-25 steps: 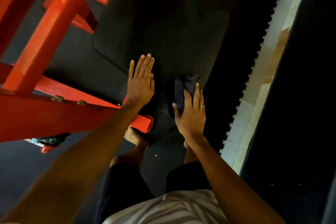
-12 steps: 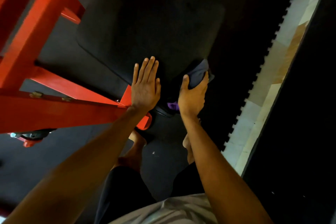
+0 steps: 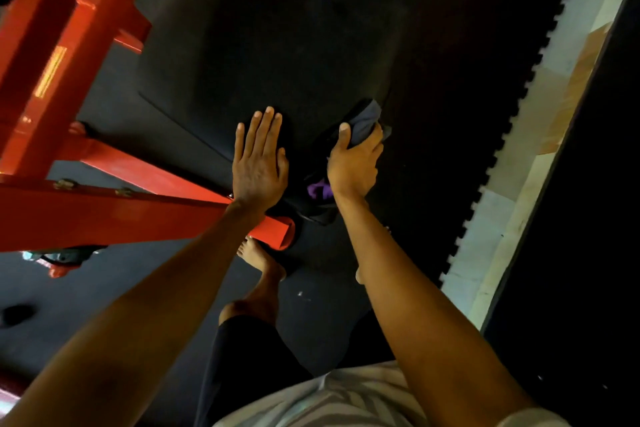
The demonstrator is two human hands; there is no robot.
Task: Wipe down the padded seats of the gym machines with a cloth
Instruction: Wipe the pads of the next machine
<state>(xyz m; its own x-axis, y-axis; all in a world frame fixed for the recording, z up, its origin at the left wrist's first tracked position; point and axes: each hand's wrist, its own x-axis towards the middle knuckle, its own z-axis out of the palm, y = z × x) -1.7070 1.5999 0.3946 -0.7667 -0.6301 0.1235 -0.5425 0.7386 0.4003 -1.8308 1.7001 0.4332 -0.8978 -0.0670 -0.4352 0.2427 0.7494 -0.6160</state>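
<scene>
I have the left hand (image 3: 258,163) laid flat on the near edge of the padded seat (image 3: 277,45), fingers straight and together, bracing me as I lean over. The right hand (image 3: 353,163) grips the bunched dark cloth (image 3: 363,120) at the seat's near right corner, thumb on top and fingers wrapped round the far side. That puts the cloth on the edge, not on the broad top.

To do this stroke well, I judge I should flatten the cloth under my palm instead of holding it in a wad. Then I should press evenly, run it along the edge, and cross the top in overlapping passes toward the red frame (image 3: 104,215). The braced hand covers a patch of padding (easy to forget), so that spot wants a pass once I lift it.

A purple scrap (image 3: 318,189) shows under my right wrist; I cannot tell whether it belongs to the cloth. The dim light hides any sheen, so I cannot tell how much of the top is done.
</scene>
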